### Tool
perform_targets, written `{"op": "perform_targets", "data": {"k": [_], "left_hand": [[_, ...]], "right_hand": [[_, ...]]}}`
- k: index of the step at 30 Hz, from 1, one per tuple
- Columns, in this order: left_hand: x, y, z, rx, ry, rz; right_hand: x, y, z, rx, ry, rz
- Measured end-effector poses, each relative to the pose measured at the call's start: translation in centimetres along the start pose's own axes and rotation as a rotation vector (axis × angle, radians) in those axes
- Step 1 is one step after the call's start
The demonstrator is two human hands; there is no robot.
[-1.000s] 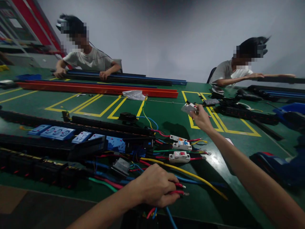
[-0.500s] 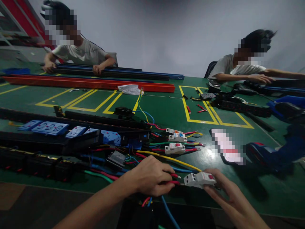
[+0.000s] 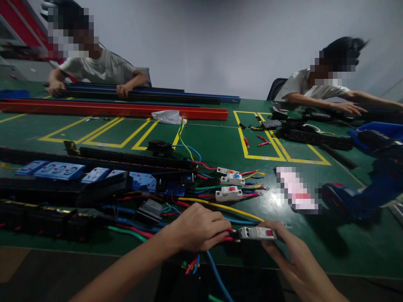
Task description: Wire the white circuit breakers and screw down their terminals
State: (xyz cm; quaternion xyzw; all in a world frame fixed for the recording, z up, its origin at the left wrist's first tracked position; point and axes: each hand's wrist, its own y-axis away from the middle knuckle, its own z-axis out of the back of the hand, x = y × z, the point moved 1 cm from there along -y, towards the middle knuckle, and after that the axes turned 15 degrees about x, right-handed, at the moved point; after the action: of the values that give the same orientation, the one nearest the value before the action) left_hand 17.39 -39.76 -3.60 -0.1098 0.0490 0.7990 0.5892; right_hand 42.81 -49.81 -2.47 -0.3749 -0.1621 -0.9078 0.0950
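Note:
At the table's near edge, my left hand (image 3: pixel 201 228) pinches red wires (image 3: pixel 229 239) whose tips stick out to the right. A white circuit breaker (image 3: pixel 257 233) with a red switch lies between the fingers and thumb of my right hand (image 3: pixel 288 251). Its left end is close to the wire tips; whether they touch is unclear. Behind my hands, a second breaker with a red switch (image 3: pixel 228 193) and one with a blue switch (image 3: pixel 232 179) rest on the table with wires attached. A yellow wire (image 3: pixel 220 204) runs past behind my left hand.
Black strips with blue sockets (image 3: pixel 59 170) fill the left side. A blue power drill (image 3: pixel 343 201) and a pixelated flat object (image 3: pixel 296 191) lie at right. Orange channels (image 3: pixel 126 111) cross the far side. Two people sit across the green table (image 3: pixel 214 138).
The breaker in my right hand has moved slightly left, closer to the wires in my left hand, and sits more level. The whole view has shifted a little.

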Motion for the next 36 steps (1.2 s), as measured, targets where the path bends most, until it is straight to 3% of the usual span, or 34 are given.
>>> {"op": "perform_targets", "data": {"k": [8,13,19,29,36], "left_hand": [[0.3,-0.1,-0.2,-0.004,-0.032,-0.019],[0.2,0.0,-0.5,-0.101,-0.037,-0.043],[0.4,-0.1,-0.9,-0.182,-0.058,-0.045],[0.4,-0.1,-0.9,-0.186,-0.038,-0.067],[0.6,-0.1,-1.0,-0.133,-0.028,-0.098]], "right_hand": [[0.0,-0.4,-0.2,-0.032,-0.04,0.027],[-0.6,-0.3,-0.4,-0.105,-0.047,0.01],[-1.4,-0.3,-1.1,-0.108,0.1,0.07],[-2.1,-0.2,-1.9,-0.19,0.296,0.201],[-1.0,-0.8,-1.6,-0.13,0.283,0.212]]}}
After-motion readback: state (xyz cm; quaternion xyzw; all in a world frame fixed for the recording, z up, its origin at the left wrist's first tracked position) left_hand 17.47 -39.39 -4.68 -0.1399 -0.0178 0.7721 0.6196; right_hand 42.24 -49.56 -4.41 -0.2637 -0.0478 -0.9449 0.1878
